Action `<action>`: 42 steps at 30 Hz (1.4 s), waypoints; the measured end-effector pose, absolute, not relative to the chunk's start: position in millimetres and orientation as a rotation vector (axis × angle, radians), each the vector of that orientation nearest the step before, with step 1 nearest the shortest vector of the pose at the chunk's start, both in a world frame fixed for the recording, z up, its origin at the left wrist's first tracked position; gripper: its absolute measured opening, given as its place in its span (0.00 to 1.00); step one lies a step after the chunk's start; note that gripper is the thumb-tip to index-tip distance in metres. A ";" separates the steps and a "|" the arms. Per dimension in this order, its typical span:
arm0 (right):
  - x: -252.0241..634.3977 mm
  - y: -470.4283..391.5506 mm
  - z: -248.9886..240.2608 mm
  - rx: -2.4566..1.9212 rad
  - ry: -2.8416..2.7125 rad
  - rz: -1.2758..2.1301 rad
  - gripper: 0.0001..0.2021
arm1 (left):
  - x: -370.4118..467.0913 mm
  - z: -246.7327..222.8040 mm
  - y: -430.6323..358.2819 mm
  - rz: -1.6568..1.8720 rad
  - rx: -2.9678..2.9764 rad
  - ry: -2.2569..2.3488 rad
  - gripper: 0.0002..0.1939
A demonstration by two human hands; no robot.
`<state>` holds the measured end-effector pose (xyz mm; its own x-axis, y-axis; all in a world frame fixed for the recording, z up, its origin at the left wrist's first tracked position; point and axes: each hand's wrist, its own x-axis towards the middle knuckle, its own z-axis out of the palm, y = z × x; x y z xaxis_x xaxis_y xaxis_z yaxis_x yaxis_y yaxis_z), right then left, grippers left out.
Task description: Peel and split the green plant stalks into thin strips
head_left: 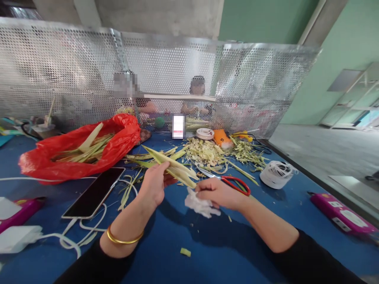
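Pale green leaf strips (177, 167) are held in my left hand (154, 183), its fingers closed round them near the middle of the view. My right hand (217, 192) is closed on a crumpled white tissue (201, 205), which hangs below its fingers. Those fingers are also at the right end of the strips. Just behind my right hand lie scissors with red handles (237, 184), their blades pointing left. A small green leaf piece (185, 252) rests on the blue table (166, 240) in front of me.
A red plastic bag (124, 138) of leaves stands left, beside a phone (94, 193) and white cables. Leaf scraps (207, 152), tape (205, 134) and an orange packet (222, 139) lie behind. A white strap coil (275, 174) sits right. People sit beyond a perforated metal screen (168, 59).
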<state>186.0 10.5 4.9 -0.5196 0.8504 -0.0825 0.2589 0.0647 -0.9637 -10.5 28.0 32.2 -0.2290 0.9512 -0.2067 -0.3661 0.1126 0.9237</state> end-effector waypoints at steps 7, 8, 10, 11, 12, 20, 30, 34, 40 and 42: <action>220.0 59.6 9.9 -1.224 -1.094 1.158 0.20 | 7.4 26.8 14.1 1.183 0.863 1.222 0.05; 218.1 56.7 10.1 -1.252 -1.081 1.131 0.20 | 8.4 25.2 13.5 1.165 0.903 1.235 0.05; 207.1 42.9 9.4 -1.257 -1.165 1.146 0.17 | 10.1 21.8 12.7 1.146 0.995 1.271 0.05; 199.2 33.6 8.6 -1.222 -1.337 1.194 0.17 | 10.7 20.2 12.5 1.146 1.043 1.287 0.05; 190.8 24.1 7.4 -1.181 -1.482 1.231 0.16 | 11.2 18.9 12.3 1.150 1.095 1.304 0.05; 163.6 -1.4 -2.4 -1.200 -1.449 1.414 0.11 | 12.5 16.3 12.2 1.144 1.190 1.306 0.06; 167.5 -0.2 1.0 -1.164 -1.398 1.607 0.17 | 7.7 11.9 17.6 1.133 1.281 1.329 0.05; 166.8 0.9 -1.5 -1.153 -1.343 1.489 0.15 | 11.3 12.6 13.9 1.108 1.127 1.158 0.11; 168.3 2.7 0.5 -1.122 -1.306 1.448 0.15 | 17.1 11.2 8.1 0.978 1.054 1.078 0.12; 170.0 3.2 1.6 -1.132 -1.289 1.489 0.15 | 16.6 11.6 8.5 0.988 1.069 1.089 0.10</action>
<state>170.0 3.2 1.6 -0.2363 0.9662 -0.1032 -0.0360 -0.1149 -0.9927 16.6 8.5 11.6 0.1861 0.9653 -0.1830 -0.0888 0.2020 0.9753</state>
